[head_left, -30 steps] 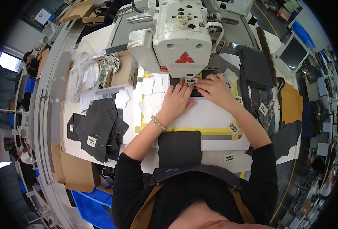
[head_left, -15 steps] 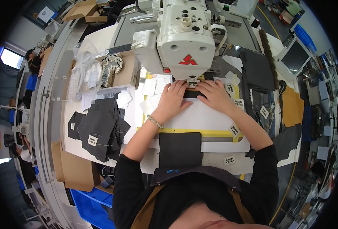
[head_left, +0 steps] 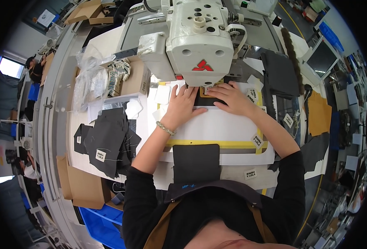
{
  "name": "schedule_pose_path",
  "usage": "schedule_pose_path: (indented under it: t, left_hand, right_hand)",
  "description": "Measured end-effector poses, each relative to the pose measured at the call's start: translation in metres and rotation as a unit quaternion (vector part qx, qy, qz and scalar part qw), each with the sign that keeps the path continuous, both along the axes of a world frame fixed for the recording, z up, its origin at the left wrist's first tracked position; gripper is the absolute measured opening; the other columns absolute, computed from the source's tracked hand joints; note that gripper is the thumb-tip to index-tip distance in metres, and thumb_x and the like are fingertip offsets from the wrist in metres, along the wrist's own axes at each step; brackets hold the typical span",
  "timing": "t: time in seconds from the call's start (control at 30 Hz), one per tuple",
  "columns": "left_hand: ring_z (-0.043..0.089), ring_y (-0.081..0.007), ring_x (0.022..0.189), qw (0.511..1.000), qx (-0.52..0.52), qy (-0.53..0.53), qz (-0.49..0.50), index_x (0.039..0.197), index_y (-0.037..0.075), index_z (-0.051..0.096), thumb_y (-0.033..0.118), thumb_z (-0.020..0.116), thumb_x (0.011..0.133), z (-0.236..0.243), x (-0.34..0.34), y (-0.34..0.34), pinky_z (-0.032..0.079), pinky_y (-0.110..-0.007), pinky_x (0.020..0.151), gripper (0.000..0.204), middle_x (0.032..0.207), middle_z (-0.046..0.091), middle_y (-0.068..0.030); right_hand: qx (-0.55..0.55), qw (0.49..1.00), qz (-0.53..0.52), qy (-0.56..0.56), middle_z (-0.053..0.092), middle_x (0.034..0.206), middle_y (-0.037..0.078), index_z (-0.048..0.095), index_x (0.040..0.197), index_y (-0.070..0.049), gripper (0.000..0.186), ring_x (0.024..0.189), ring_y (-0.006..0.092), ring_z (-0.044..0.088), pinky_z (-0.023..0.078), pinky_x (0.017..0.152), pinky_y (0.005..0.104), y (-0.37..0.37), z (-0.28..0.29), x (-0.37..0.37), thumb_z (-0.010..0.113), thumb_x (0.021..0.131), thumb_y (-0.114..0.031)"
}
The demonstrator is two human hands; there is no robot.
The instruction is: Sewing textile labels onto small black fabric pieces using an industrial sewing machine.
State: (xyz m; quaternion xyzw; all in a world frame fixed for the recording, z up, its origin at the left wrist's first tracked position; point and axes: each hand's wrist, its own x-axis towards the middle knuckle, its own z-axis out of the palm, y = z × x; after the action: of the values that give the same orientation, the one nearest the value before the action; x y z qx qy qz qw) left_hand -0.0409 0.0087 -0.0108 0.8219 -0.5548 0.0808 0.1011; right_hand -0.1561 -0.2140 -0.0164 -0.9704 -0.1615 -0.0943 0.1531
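My left hand (head_left: pixel 182 106) lies with fingers spread on the white sheet, fingertips at the left end of a dark piece (head_left: pixel 204 101) under the sewing head (head_left: pixel 200 58). My right hand (head_left: pixel 233 99) rests on that piece, fingers apart, its fingertips on a small pale label (head_left: pixel 207 90) in a yellow-edged opening, partly covering it. The white sheet (head_left: pixel 204 124) has yellow tape along its edges and small white squares (head_left: pixel 162 93) at its left. A black rectangular piece (head_left: pixel 196 164) lies at the front edge, below my hands.
An open box of labels (head_left: pixel 129 81) with plastic bags and a pile of dark cut pieces (head_left: pixel 106 145) lie left. Dark pieces (head_left: pixel 278 74), an orange sheet (head_left: pixel 318 112) and a monitor (head_left: pixel 319 58) are right. A blue crate (head_left: pixel 100 224) stands low left; co-workers (head_left: pixel 36 68) sit far left.
My right hand has shifted slightly left and now covers more of the label. My left hand's fingers have moved slightly left from the label, and its thumb still lies out on the sheet.
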Motion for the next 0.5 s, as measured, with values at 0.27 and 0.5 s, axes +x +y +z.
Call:
schedule_pose_path:
  t: [0.27,0.5]
  left_hand:
    - [0.047,-0.0277,0.118,1.0,-0.015,-0.02,-0.01,0.132,0.0,0.052,0.065,0.06,0.079,0.0035,0.0028,-0.0012,0.026,-0.05,0.109,0.084,0.128,0.052,-0.0083]
    - [0.046,-0.0273,0.12,1.0,-0.015,-0.025,-0.009,0.128,0.002,0.056,0.067,0.061,0.077,0.0056,0.0047,-0.0047,0.025,-0.05,0.109,0.082,0.13,0.053,-0.0066]
  right_hand:
    - [0.003,1.0,-0.007,-0.021,0.055,0.138,0.002,0.058,0.13,-0.014,0.042,0.122,0.0204,0.05,0.03,0.105,0.0432,0.001,-0.0015,-0.0001,0.059,0.09,-0.028]
    - [0.017,1.0,-0.012,-0.013,0.059,0.131,0.003,0.058,0.13,-0.016,0.046,0.124,0.0221,0.049,0.03,0.104,0.0462,0.0001,-0.0018,-0.0005,0.063,0.085,-0.025]
